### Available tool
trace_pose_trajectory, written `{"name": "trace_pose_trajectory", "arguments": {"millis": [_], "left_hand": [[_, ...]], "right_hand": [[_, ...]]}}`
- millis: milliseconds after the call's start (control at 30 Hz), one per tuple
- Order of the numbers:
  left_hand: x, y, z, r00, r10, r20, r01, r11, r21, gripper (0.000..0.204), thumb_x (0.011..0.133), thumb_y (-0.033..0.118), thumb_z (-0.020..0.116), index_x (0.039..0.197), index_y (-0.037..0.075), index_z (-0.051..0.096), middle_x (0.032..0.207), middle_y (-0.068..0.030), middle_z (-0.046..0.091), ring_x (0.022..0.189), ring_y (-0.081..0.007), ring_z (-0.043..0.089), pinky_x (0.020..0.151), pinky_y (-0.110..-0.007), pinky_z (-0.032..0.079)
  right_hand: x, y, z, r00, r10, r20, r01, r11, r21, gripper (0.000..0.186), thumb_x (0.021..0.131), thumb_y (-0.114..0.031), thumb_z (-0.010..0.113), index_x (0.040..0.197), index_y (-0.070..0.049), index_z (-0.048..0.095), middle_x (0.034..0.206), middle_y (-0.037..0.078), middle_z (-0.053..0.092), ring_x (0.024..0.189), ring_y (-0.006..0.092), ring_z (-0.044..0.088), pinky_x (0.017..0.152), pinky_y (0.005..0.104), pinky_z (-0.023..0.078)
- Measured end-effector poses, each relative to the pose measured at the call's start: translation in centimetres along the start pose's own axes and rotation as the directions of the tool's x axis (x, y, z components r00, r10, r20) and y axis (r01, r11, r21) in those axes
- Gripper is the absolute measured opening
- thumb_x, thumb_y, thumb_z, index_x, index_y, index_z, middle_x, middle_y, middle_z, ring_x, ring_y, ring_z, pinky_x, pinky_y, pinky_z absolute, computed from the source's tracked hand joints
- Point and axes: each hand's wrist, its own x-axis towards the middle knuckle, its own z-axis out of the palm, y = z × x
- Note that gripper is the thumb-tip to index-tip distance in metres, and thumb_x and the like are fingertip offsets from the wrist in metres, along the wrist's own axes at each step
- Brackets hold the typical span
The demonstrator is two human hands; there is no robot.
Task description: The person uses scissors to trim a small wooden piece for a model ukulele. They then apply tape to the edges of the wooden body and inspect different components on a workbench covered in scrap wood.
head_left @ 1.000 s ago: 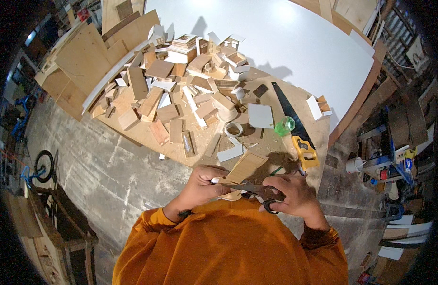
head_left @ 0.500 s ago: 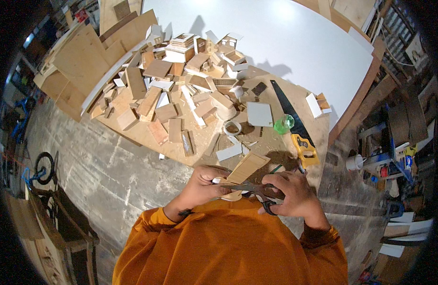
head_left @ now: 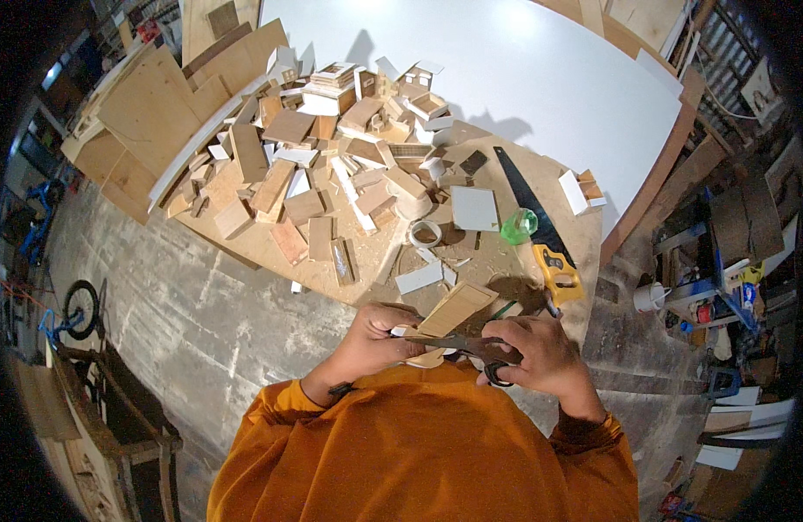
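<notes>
My left hand (head_left: 379,337) is closed around a small wooden piece (head_left: 458,308), whose flat pale panel tilts up and away from me toward the bench. In my right hand (head_left: 540,355) is a pair of dark scissors (head_left: 449,343), with fingers at the handle loops. The blades point left and lie almost together, across the near side of the wooden piece, their tips by my left thumb. A pale rounded part shows below the blades; whether it joins the panel, I cannot tell.
On the workbench (head_left: 375,261) lie many wood offcuts (head_left: 290,126), a tape roll (head_left: 425,233), a white square tile (head_left: 474,209), a green transparent container (head_left: 519,226) and a yellow-handled handsaw (head_left: 558,274). A large white board (head_left: 558,61) covers the far side. Plywood sheets (head_left: 149,96) stand at left.
The scissors have closed: the lower handle loop has risen toward the upper one and the blades have come together. My left hand and the wooden piece have barely moved.
</notes>
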Motion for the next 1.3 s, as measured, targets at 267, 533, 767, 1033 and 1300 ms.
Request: {"name": "trace_pose_trajectory", "arguments": {"millis": [267,533,767,1033,1300], "left_hand": [[0.2,0.2,0.2,1.0,0.015,0.025,-0.014,1.0,-0.021,0.016,0.072,-0.004,0.07,0.088,-0.006,0.066,0.083,-0.0099,0.067,0.074,-0.0115,0.06,0.065,-0.025,0.047],[0.2,0.0,0.4,1.0,-0.007,0.029,0.008,1.0,-0.01,0.022,0.071,-0.004,0.071,0.092,-0.006,0.067,0.086,-0.0097,0.068,0.075,-0.0113,0.061,0.065,-0.026,0.048],[0.2,0.4,0.4,0.999,-0.037,0.038,0.037,0.999,0.004,0.02,0.071,-0.003,0.072,0.09,-0.005,0.067,0.084,-0.0092,0.068,0.075,-0.0113,0.06,0.065,-0.025,0.047],[0.2,-0.2,0.5,1.0,-0.01,0.017,0.01,1.0,-0.007,0.016,0.074,-0.001,0.072,0.089,-0.004,0.068,0.082,-0.0069,0.068,0.071,-0.009,0.058,0.062,-0.024,0.046],[0.1,0.3,0.8,0.983,-0.167,-0.075,0.147,0.964,-0.222,0.018,0.079,-0.002,0.068,0.097,-0.003,0.067,0.087,-0.0058,0.069,0.077,-0.0097,0.062,0.069,-0.024,0.05]], "right_hand": [[-0.2,-0.3,-0.3,1.0,0.02,-0.004,-0.02,1.0,-0.018,0.058,0.055,-0.034,0.086,0.101,-0.013,0.057,0.071,0.003,0.059,0.064,0.0228,0.061,0.061,0.0355,0.043],[-0.2,-0.8,-0.9,0.991,0.062,0.116,-0.053,0.995,-0.083,0.068,0.061,-0.045,0.081,0.112,-0.011,0.052,0.096,0.012,0.064,0.084,0.034,0.062,0.072,0.0444,0.048],[-0.3,-0.3,-0.9,0.995,0.014,0.101,-0.009,0.998,-0.055,0.063,0.063,-0.037,0.081,0.112,-0.01,0.052,0.092,0.01,0.065,0.078,0.032,0.063,0.067,0.0428,0.048],[-0.5,-0.5,-0.7,0.999,0.044,0.026,-0.043,0.998,-0.054,0.064,0.062,-0.036,0.082,0.114,-0.014,0.052,0.089,0.01,0.062,0.08,0.0309,0.063,0.068,0.0429,0.048],[-1.2,1.5,-0.9,0.995,0.096,0.036,-0.102,0.946,0.307,0.066,0.067,-0.029,0.082,0.121,-0.011,0.049,0.089,0.004,0.06,0.072,0.0149,0.059,0.059,0.0271,0.045]]}}
